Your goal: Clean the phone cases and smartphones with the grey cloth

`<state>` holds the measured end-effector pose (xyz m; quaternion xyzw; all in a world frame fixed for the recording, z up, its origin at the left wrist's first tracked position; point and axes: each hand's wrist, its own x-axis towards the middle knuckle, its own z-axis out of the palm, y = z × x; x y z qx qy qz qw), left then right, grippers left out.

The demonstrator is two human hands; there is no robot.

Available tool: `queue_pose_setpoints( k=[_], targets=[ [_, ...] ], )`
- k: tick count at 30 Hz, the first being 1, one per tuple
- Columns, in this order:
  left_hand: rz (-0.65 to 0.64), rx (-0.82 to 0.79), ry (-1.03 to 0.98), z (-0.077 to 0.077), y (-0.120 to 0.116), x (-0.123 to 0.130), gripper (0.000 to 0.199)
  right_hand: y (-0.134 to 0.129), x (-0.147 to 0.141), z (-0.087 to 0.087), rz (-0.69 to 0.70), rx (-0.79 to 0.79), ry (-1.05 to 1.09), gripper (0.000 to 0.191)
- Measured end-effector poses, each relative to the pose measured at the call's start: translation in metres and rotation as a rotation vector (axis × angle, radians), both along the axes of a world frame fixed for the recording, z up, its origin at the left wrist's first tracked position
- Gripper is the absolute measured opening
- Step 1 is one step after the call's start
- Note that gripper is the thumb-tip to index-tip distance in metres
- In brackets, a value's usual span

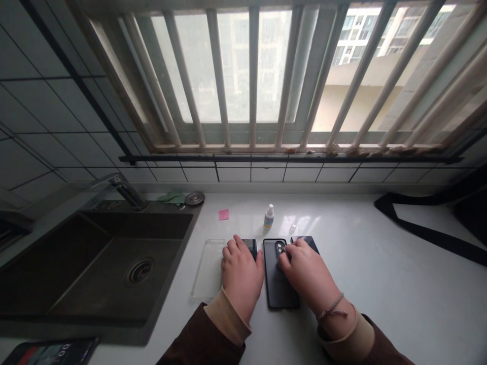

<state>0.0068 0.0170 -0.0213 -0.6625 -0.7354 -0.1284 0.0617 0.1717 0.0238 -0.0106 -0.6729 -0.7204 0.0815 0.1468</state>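
Phone case (pixel 277 286), black, lies on the desk (pixel 365 243), long axis running toward the desk's far edge, camera end (pixel 280 244) pointing there. The right hand (pixel 309 268) bunches its fingers over that end; the left hand (pixel 242 271), thumb apart, covers a dark phone (pixel 250 245). Either grip is unclear.

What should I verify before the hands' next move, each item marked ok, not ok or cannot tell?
1. Black phone case lies flat between the hands: ok.
2. Left hand has a firm grip on the dark phone beneath it: cannot tell; the fingers hide any contact.
3. Right hand leaves the case's camera end unobstructed: not ok; its fingers reach over that end.
4. Clear phone case rests apart from the sink: ok.
5. Small bottle stands upright, beyond both hands: ok.
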Motion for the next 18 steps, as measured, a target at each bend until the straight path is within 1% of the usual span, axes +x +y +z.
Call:
queue_pose_setpoints(
  k=[4,6,8,10,14,16,18],
  targets=[
    [-0.089,0.037,-0.059,0.013,-0.002,0.000,0.032,0.002,0.001,-0.006,0.017,-0.003,-0.022,0.027],
    [-0.135,0.060,-0.094,0.018,-0.002,0.000,0.024,0.003,0.001,-0.006,0.017,0.015,-0.023,0.027],
    [-0.164,0.074,-0.132,0.020,-0.003,-0.001,0.025,0.003,0.001,-0.003,0.013,0.047,-0.007,0.027],
    [-0.198,0.077,-0.171,0.018,-0.002,-0.001,0.027,0.001,0.000,0.003,0.007,0.084,0.040,0.027],
    [-0.277,0.084,-0.292,0.013,0.001,-0.004,0.026,-0.002,0.000,0.015,0.019,0.126,0.227,0.026],
    [-0.313,0.108,-0.428,0.014,0.003,-0.006,0.025,-0.002,0.000,0.020,0.024,0.144,0.335,0.026],
    [-0.361,0.115,-0.641,0.017,0.006,-0.008,0.029,-0.002,0.002,0.022,0.019,0.137,0.453,0.028]
  ],
)
